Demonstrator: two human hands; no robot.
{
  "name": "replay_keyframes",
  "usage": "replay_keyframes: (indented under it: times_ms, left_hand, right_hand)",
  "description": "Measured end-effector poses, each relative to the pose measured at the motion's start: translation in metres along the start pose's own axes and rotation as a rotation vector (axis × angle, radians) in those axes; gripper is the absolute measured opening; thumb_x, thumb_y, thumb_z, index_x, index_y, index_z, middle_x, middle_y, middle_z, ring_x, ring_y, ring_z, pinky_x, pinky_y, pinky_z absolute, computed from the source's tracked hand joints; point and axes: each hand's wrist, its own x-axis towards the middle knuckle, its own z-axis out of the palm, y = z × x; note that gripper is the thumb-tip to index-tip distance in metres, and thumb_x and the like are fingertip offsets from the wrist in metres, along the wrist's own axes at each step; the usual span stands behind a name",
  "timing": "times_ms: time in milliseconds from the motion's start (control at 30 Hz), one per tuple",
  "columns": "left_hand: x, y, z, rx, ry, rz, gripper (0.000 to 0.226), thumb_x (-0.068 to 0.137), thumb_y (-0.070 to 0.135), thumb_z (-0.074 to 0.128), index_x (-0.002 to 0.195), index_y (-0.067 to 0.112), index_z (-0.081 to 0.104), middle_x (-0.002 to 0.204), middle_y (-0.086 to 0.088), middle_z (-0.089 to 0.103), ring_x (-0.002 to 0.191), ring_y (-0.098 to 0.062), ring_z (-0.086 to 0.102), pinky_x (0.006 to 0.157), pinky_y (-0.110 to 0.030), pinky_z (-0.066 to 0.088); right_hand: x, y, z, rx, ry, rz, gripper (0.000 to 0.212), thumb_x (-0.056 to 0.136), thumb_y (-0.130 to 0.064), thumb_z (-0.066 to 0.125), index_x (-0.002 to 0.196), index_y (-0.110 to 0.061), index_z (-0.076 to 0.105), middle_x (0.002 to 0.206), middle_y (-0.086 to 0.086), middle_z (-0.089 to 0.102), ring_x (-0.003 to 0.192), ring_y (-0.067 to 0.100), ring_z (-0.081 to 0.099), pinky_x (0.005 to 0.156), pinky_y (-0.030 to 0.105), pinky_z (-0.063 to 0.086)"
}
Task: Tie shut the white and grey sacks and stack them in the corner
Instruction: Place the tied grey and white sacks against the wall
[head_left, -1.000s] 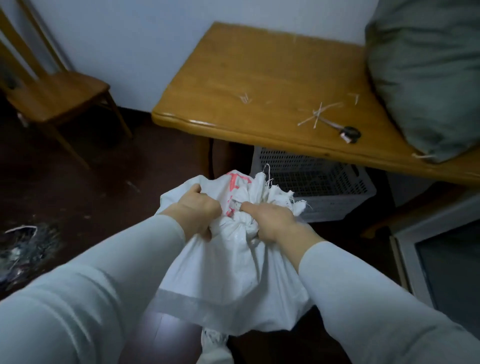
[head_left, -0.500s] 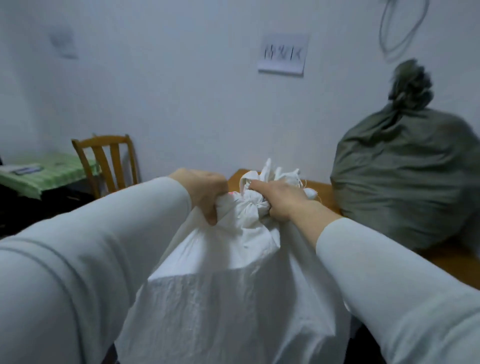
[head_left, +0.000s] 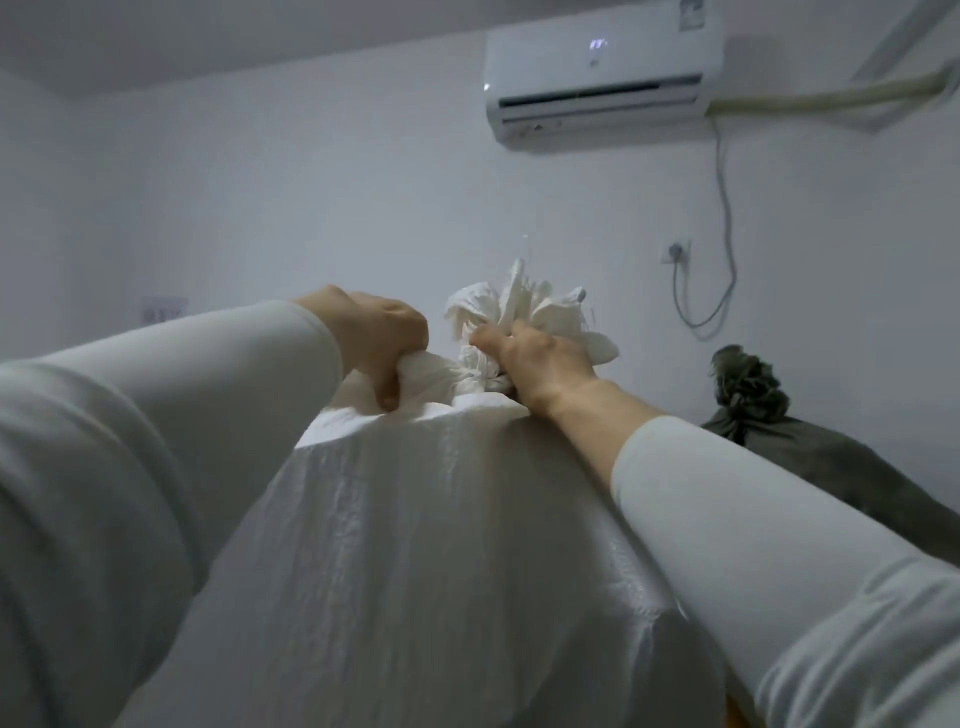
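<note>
White sack (head_left: 441, 545) fills the near middle of the view, held up between both arms, its crinkled woven cloth spreading down out of sight at the bottom edge. Its mouth is gathered into a tight neck with a ruffled tuft (head_left: 524, 306) of loose cloth standing up above it.

The right hand (head_left: 535, 358) is clenched round that neck just under the tuft, with the fingers wrapped into the bunched cloth and the wrist bent down toward the sack. The left hand (head_left: 382, 338) sits just to the left of it, close but apart, and grips a separate fold of the sack's upper edge in a closed fist, knuckles up, with the thumb (head_left: 387, 400) pressing into the cloth from below. Both arms wear pale long sleeves; the left sleeve (head_left: 156, 441) crosses the near left and the right sleeve (head_left: 753, 545) the near right.

Farther off on the right lies the grey sack (head_left: 841, 462), partly hidden behind the right arm. Its top is bunched shut into a dark knot (head_left: 748, 379) that sticks up against the wall. Whether the two sacks touch cannot be told.

Behind everything is a plain white wall (head_left: 311, 208). High on it, right of centre, hangs an air conditioner (head_left: 602, 73), with a pale hose (head_left: 831, 96) running off to the right from its end. A thin cable (head_left: 727, 208) drops from the unit, loops low and comes back up to a wall socket (head_left: 678, 252). On the far left of the wall, just above the left sleeve, is a small blurred notice (head_left: 163, 312) that cannot be read.
</note>
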Motion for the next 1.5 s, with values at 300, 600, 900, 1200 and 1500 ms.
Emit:
replay_keyframes:
  times_ms: [300, 600, 900, 1200, 1500]
  left_hand:
    - [0.133, -0.046, -0.001, -0.007, 0.152, 0.054, 0.035, 0.029, 0.059, 0.061, 0.062, 0.051, 0.052, 0.067, 0.013, 0.056, 0.073, -0.025, 0.066, 0.072, -0.042, 0.058]
    - [0.291, -0.066, 0.009, -0.078, 0.339, 0.170, 0.025, 0.043, 0.049, 0.053, 0.067, 0.052, 0.052, 0.074, 0.013, 0.059, 0.075, -0.027, 0.065, 0.079, -0.042, 0.055]
    - [0.443, -0.031, 0.056, -0.165, 0.408, 0.219, 0.019, 0.054, 0.039, 0.056, 0.072, 0.039, 0.054, 0.076, 0.007, 0.062, 0.074, -0.025, 0.063, 0.078, -0.039, 0.053]
    - [0.618, 0.039, 0.093, -0.174, 0.327, 0.272, 0.022, 0.058, 0.042, 0.070, 0.063, 0.030, 0.052, 0.079, 0.009, 0.056, 0.082, -0.024, 0.059, 0.080, -0.038, 0.052]
    - [0.752, 0.123, 0.172, -0.086, 0.411, 0.408, 0.032, 0.072, 0.034, 0.069, 0.102, 0.026, 0.060, 0.109, 0.000, 0.055, 0.109, -0.023, 0.053, 0.066, -0.028, 0.036]
  right_hand:
    - [0.105, 0.043, 0.042, -0.179, 0.134, 0.081, 0.043, 0.098, -0.028, 0.040, 0.138, -0.036, 0.028, 0.123, 0.013, 0.047, 0.107, 0.037, 0.056, 0.084, 0.041, 0.045]
    - [0.206, 0.107, 0.092, -0.322, 0.189, 0.212, 0.042, 0.096, -0.027, 0.041, 0.136, -0.036, 0.030, 0.122, 0.015, 0.047, 0.105, 0.038, 0.055, 0.080, 0.041, 0.045]
    - [0.269, 0.194, 0.187, -0.493, 0.223, 0.244, 0.042, 0.094, -0.015, 0.040, 0.134, -0.028, 0.033, 0.119, 0.016, 0.049, 0.102, 0.036, 0.057, 0.078, 0.042, 0.046]
    - [0.326, 0.324, 0.299, -0.473, 0.146, 0.275, 0.051, 0.088, -0.026, 0.055, 0.135, -0.026, 0.032, 0.129, 0.014, 0.044, 0.109, 0.033, 0.055, 0.083, 0.040, 0.045]
    - [0.339, 0.406, 0.412, -0.433, -0.085, 0.442, 0.050, 0.086, -0.027, 0.059, 0.128, -0.024, 0.032, 0.132, 0.016, 0.040, 0.112, 0.034, 0.053, 0.082, 0.039, 0.045]
